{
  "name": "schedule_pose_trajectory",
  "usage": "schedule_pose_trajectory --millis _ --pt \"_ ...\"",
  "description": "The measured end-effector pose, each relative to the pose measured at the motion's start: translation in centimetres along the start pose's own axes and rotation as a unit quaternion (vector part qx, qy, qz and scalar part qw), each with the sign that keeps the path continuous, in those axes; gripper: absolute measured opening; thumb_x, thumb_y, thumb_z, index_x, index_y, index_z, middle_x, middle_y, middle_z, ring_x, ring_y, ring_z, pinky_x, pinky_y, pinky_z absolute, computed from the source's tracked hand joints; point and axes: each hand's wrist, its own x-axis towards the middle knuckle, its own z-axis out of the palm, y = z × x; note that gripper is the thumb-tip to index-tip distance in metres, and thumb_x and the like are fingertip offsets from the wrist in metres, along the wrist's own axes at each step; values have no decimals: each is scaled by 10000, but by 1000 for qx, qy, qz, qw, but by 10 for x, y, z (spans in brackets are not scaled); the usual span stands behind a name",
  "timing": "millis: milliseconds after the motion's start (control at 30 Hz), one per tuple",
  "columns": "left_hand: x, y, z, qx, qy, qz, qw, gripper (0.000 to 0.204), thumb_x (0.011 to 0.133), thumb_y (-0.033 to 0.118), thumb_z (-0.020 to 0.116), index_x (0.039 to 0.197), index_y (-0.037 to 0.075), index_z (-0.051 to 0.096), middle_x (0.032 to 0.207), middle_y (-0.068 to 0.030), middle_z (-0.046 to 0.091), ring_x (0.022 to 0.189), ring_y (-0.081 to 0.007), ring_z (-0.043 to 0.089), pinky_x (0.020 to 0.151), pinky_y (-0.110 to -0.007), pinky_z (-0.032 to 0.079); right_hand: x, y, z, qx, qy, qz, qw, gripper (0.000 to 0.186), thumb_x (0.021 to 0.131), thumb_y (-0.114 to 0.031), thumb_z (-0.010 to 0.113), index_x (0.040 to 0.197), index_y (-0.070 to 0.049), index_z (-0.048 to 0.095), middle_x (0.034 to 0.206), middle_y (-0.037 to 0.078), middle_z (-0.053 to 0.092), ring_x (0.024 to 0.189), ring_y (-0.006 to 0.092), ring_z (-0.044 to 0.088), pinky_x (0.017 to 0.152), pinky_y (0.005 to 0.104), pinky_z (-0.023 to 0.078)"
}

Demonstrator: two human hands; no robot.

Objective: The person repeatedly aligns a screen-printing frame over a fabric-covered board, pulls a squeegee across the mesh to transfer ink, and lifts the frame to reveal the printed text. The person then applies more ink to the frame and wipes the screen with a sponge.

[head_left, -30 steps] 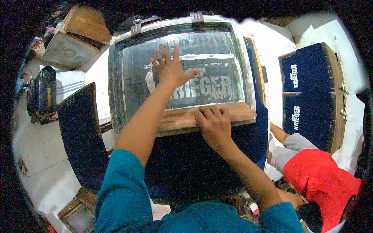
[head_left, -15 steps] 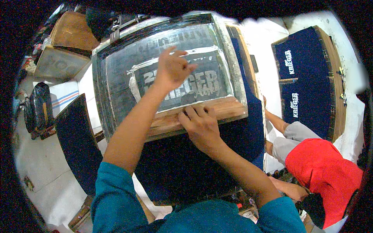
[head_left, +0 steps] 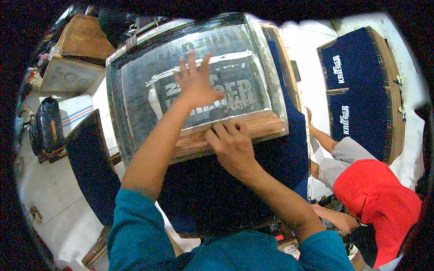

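Note:
A screen printing frame point(head_left: 158, 36) lies over dark navy fabric point(head_left: 208, 194) in front of me. Its mesh carries pale lettering, with white ink streaks around it. Above the middle of the mesh is my left hand point(head_left: 197, 86), fingers spread and nothing in it; whether it touches the mesh I cannot tell. My right hand point(head_left: 231, 147) has its fingers curled over the brown wooden bar point(head_left: 264, 125) along the frame's near edge. The thumb side of that hand is partly hidden.
To the right, a person in a red shirt point(head_left: 375, 189) leans beside a board with navy pieces point(head_left: 357, 67) printed in white. Another dark panel point(head_left: 88, 167) stands at the left, near a black plastic-wrapped object point(head_left: 45, 126). Brown boards point(head_left: 86, 36) are at the far left.
My left hand has opened from loosely bent fingers to a wide spread, staying over the mesh. My right hand keeps its place on the wooden bar.

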Motion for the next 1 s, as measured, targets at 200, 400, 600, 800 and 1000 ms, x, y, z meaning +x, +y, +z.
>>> schedule_pose_trajectory --millis 200,400,600,800,1000 --pt "-109 -153 -66 -71 183 -93 976 445 897 405 765 1095 12 703 1399 -168 610 1344 -422 486 1155 -479 340 2 -3 -2 46 8 19 999 231 825 -69 618 1044 -100 685 1090 68 695 1034 269 647 893 458 465" --pt "-274 -254 -24 -141 154 -398 893 534 1045 492 547 1206 -12 620 1239 -160 654 1150 -315 585 1007 -469 434 18 -3 -8 8 -23 7 1000 291 781 -31 651 1058 -111 688 1097 70 710 1039 284 648 916 458 452" --pt "-293 -252 -25 -402 65 -378 832 554 1081 539 439 1188 28 624 949 -57 608 820 -154 607 640 -321 539 27 -2 -15 11 -45 2 999 218 810 -62 685 1021 -115 666 1043 74 701 1045 295 650 904 475 451" --pt "-292 -229 -53 -371 115 -341 856 528 1076 533 462 1091 42 654 785 -3 575 669 -102 557 537 -281 502 64 5 -29 4 -131 23 991 172 837 -116 700 996 -88 641 953 141 699 934 385 671 820 514 498" --pt "-292 -233 -55 -394 97 -371 835 524 1070 527 490 1062 33 665 780 3 582 666 -93 542 558 -278 475 100 18 -50 62 -208 -18 976 259 823 -110 692 1073 -56 652 971 212 706 932 462 664 824 535 523"
